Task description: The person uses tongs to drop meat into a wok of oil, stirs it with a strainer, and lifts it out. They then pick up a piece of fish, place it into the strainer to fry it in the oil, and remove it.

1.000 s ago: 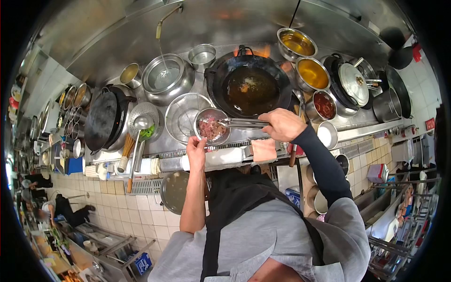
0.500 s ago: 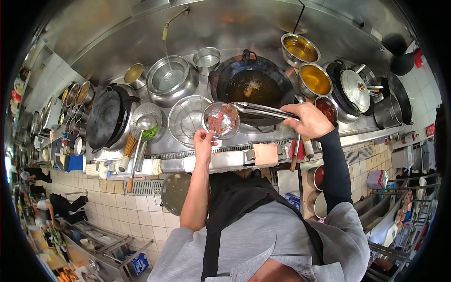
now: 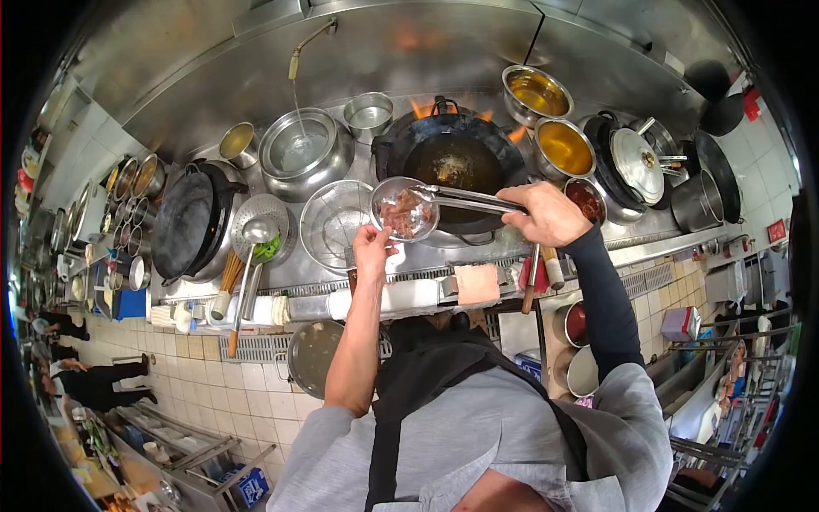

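Note:
My left hand (image 3: 373, 253) pinches the near rim of a small metal bowl (image 3: 433, 229). Raw-looking pieces of reddish meat (image 3: 408, 213) lie in it. In my right hand (image 3: 550, 217) is a pair of metal tongs (image 3: 482, 201), its tips at the bowl's right side among the meat. Just behind and to the right of the bowl, dark oil bubbles in a black wok (image 3: 503, 171). A round wire strainer (image 3: 312, 224) sits left of the bowl, partly covered by it.
Orange flames (image 3: 486, 114) lick around the wok's back edge. Two bowls of yellow oil (image 3: 564, 146) stand at its right. Water runs from a tap (image 3: 295, 64) into a metal pot (image 3: 339, 154). A ladle (image 3: 247, 277) rests on a perforated skimmer (image 3: 271, 212). People (image 3: 98, 375) stand at far left.
Flames now show around the wok, where none were visible before. The oil's surface bubbles more brightly. The meat has shifted within the bowl, and both hands have moved slightly.

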Motion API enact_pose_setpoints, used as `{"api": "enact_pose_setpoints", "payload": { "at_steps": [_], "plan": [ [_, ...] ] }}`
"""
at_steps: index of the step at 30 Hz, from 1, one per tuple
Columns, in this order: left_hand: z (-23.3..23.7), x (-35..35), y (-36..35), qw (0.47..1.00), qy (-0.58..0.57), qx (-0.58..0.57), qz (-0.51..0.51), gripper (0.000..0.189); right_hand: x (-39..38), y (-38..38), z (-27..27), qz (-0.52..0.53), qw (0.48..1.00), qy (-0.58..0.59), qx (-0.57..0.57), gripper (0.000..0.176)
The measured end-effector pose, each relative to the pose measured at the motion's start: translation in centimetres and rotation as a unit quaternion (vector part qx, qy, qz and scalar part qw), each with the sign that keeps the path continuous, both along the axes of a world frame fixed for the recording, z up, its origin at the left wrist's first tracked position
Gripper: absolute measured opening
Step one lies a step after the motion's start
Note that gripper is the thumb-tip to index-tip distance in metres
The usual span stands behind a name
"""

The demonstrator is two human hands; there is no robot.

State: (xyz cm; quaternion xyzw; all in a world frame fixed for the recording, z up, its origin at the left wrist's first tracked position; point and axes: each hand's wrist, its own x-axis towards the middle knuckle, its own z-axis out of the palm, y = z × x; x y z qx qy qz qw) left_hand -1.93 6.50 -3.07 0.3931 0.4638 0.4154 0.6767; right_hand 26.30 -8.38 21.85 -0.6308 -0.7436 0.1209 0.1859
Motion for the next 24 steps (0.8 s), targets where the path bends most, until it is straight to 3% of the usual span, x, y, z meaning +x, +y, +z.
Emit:
{"api": "enact_pose_setpoints", "payload": {
  "at_steps": [10,15,17,24],
  "plan": [
    [-0.4,0.3,0.2,1.0,-0.021,-0.019,0.004,0.019,1.5,-0.6,3.7,-0.051,0.998,0.039,-0.002,0.037],
    [0.9,2.9,1.3,0.998,-0.049,-0.026,0.002,0.016,1.0,0.4,1.9,-0.05,0.998,0.036,0.019,0.034],
    [1.4,3.2,1.4,0.999,-0.048,-0.02,-0.002,0.016,1.2,0.7,0.2,-0.012,0.996,-0.054,-0.064,0.032],
    [1.0,3.3,1.4,0.999,-0.039,-0.035,-0.008,0.016,1.0,0.5,1.4,-0.047,0.998,0.005,-0.044,0.036]
  ]
}}
